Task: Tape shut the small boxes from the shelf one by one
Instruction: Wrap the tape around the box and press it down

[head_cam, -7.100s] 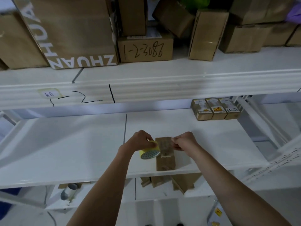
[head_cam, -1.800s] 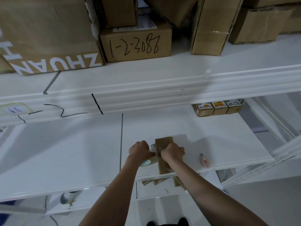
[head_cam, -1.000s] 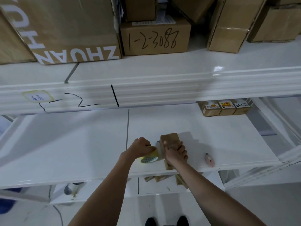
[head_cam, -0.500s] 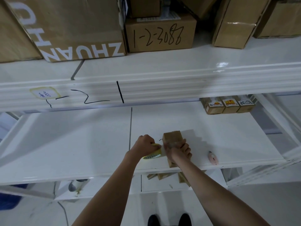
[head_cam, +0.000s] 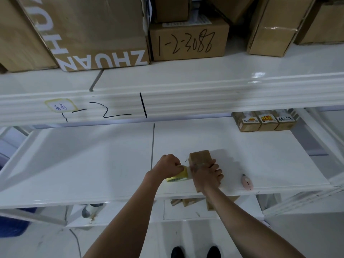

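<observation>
- Your right hand [head_cam: 207, 175] lies over the near end of the small cardboard box [head_cam: 200, 158], fingers curled over its right edge and gripping it; the box rests on the white middle shelf [head_cam: 111, 164], close to the front edge.
- Your left hand [head_cam: 168, 166] is closed in a fist around the yellow tape roll [head_cam: 179, 176], which sits just beside the box's left side — a short clear strip seems to run from roll to box.
- A pink box cutter [head_cam: 247, 181] lies on the same shelf, to the right of the box and apart from it.
- Three small labelled boxes [head_cam: 264, 121] stand in a row at the back right of that shelf, touching one another.
- On the upper shelf [head_cam: 186, 79] sit bigger cartons — one printed "ZHUAN" [head_cam: 89, 30], one hand-marked carton [head_cam: 188, 41] beside it.
</observation>
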`<state>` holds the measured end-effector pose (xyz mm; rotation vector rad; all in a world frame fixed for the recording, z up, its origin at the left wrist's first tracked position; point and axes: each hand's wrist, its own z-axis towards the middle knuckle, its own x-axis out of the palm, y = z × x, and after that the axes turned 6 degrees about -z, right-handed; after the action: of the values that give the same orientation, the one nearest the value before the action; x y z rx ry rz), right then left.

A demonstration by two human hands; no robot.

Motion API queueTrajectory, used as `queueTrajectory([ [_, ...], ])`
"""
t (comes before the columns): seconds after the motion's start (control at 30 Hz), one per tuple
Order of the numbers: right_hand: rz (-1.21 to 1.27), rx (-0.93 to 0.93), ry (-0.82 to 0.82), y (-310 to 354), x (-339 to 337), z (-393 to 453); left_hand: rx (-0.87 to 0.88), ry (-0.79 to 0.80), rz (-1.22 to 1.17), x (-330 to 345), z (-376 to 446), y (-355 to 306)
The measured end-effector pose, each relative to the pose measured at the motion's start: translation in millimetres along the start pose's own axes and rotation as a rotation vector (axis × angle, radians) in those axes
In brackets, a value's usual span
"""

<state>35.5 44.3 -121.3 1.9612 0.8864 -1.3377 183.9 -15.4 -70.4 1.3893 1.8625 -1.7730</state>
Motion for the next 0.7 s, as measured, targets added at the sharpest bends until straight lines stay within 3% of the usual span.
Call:
queueTrajectory([
  [0.37,0.079,-0.034,0.065,-14,-12,11,0.079,-0.017,0.010,-2,8,-18],
  [0.7,0.256,0.044,0.167,-22,-20,14,0.092,0.011,0.075,-2,12,-26],
])
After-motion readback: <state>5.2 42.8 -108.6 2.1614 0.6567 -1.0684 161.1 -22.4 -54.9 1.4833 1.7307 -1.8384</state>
